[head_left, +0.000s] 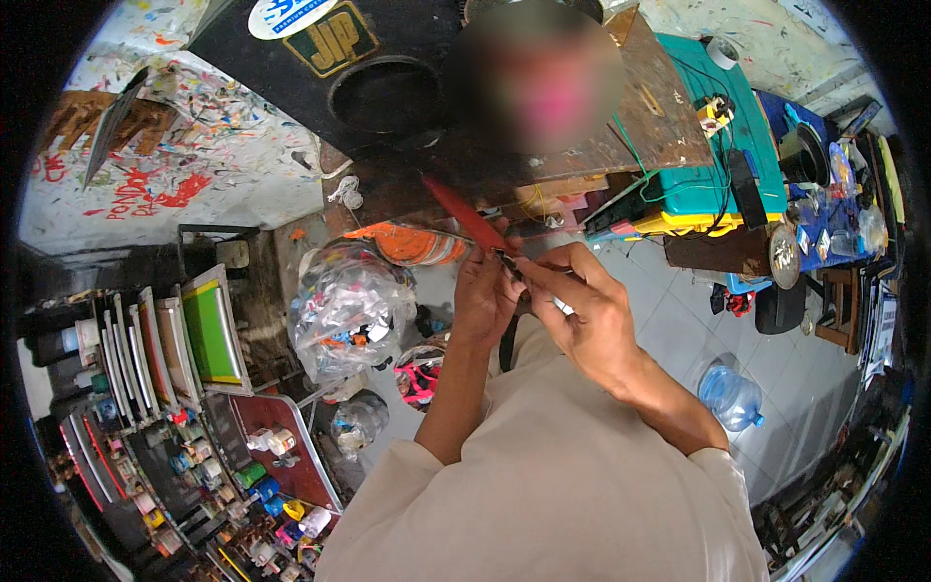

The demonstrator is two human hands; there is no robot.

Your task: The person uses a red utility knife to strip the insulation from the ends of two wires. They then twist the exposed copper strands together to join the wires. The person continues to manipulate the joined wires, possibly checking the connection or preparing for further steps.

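A long red knife-shaped piece (467,215) points up and left from in front of my chest, its tip near the table's edge. At its lower end is a small dark part, which looks like a handle. My left hand (483,296) is closed around that lower end from the left. From the right, my right hand (590,308) reaches in with its fingers bent and pinched at the dark part. The fingertips of both hands meet there and partly hide it, so its exact form does not show.
Ahead stands a dark wooden table (669,126) with a black box (281,87); a blurred patch covers part of it. A filled clear plastic bag (349,310) sits at left, beside framed screens (213,330) and paint pots. A blue water jug (732,398) lies on tiles at right, below a teal-lidded container (718,175).
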